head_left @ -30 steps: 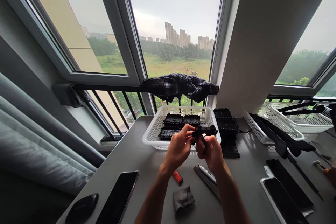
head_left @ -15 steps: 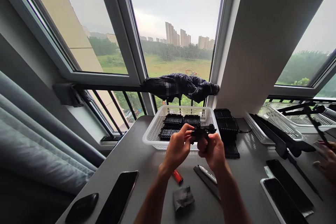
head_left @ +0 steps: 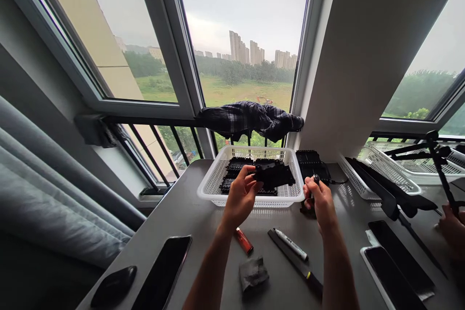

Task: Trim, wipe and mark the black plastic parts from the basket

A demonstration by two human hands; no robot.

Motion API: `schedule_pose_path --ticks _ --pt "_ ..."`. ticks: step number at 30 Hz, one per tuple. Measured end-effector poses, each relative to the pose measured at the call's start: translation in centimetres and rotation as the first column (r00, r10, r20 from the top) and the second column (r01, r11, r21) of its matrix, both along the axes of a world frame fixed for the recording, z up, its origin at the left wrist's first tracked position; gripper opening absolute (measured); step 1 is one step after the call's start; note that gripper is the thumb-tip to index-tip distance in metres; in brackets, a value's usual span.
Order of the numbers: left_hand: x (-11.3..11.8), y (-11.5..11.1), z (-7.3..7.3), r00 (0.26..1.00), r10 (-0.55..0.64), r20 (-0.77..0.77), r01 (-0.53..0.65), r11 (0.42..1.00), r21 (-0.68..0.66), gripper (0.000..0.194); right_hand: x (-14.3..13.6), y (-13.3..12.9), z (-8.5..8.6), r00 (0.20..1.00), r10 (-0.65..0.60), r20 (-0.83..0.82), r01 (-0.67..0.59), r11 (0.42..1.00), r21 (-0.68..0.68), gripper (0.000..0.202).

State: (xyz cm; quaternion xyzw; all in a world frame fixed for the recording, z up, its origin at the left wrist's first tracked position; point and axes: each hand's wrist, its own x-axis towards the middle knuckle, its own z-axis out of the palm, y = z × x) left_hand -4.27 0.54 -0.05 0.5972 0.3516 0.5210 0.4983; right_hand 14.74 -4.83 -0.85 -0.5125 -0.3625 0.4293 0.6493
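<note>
My left hand (head_left: pixel 242 196) is closed on the left end of a flat black plastic piece (head_left: pixel 275 177) with a notched edge. It holds this piece tilted over the white basket (head_left: pixel 209 193), where several similar black pieces (head_left: pixel 238 164) lie. To the right of the basket, my right hand (head_left: pixel 321 201) pinches a small dark tool (head_left: pixel 316 179) with a thin tip pointing up. The tool's kind is hard to make out. Behind that hand lies a stack of black notched pieces (head_left: pixel 308 157), partly hidden.
On the grey table (head_left: pixel 196 232) are a red lighter-like object (head_left: pixel 244 241), a white marker (head_left: pixel 290 243), a dark strip (head_left: pixel 286 252), a crumpled grey packet (head_left: pixel 253 275), phones (head_left: pixel 163 271) and a mouse (head_left: pixel 114 286). At right, another person's hand (head_left: pixel 452 227) grips a black stand (head_left: pixel 436 164).
My hands have come apart. The right hand has moved right with the small dark tool, while the left keeps the black piece, now turned flatter. The co-worker's hand and black stand have shifted.
</note>
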Motion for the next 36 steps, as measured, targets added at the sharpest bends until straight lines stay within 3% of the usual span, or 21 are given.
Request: schedule_pose_path --ticks 3,6,8,10,13,16,18,24,29,36 --pt "0.0 -0.2 0.2 0.989 -0.132 0.070 0.127 0.990 0.065 0.030 0.6 0.2 -0.5 0.997 -0.005 0.080 0.010 0.999 -0.054 0.044" --pt "0.0 -0.8 0.5 0.971 -0.221 0.086 0.209 0.970 0.127 0.025 0.2 0.0 -0.4 0.978 0.201 -0.047 -0.204 0.976 -0.080 0.041" --pt "0.1 -1.1 0.6 0.973 -0.212 0.092 0.197 0.969 0.149 0.027 -0.1 -0.3 0.0 0.942 0.296 -0.156 -0.303 0.953 -0.021 0.043" --pt "0.3 -1.2 0.7 0.983 -0.155 0.102 0.142 0.982 0.125 0.033 -0.1 -0.4 0.2 0.925 0.305 -0.226 -0.304 0.952 0.043 0.049" --pt "0.3 -0.9 0.8 0.986 -0.058 0.155 0.062 0.998 -0.023 0.048 -0.1 -0.1 0.1 0.948 0.202 -0.245 -0.186 0.979 0.085 0.052" --pt "0.1 -0.6 0.8 0.973 -0.061 0.223 0.109 0.971 -0.214 0.072 -0.4 0.7 -0.5 0.986 0.012 -0.164 0.008 0.993 0.121 0.050" --pt "0.0 -0.6 0.7 0.978 -0.084 0.192 0.133 0.958 -0.255 0.077 -0.7 1.3 -1.0 0.991 -0.094 -0.091 0.108 0.982 0.154 0.049" --pt "0.3 -0.4 -0.2 0.995 -0.087 0.057 0.097 0.972 -0.215 0.068 -0.9 1.8 -1.5 0.978 -0.199 0.058 0.183 0.959 0.217 0.045" --pt "0.8 -0.5 -0.4 0.981 -0.191 0.027 0.193 0.972 -0.135 0.046 -0.7 1.7 -1.4 0.958 -0.269 0.102 0.240 0.942 0.236 0.046" --pt "1.3 -1.0 -0.6 0.978 -0.194 -0.081 0.186 0.978 -0.089 0.048 -1.1 1.9 -1.5 0.892 -0.431 0.133 0.377 0.874 0.307 0.047"
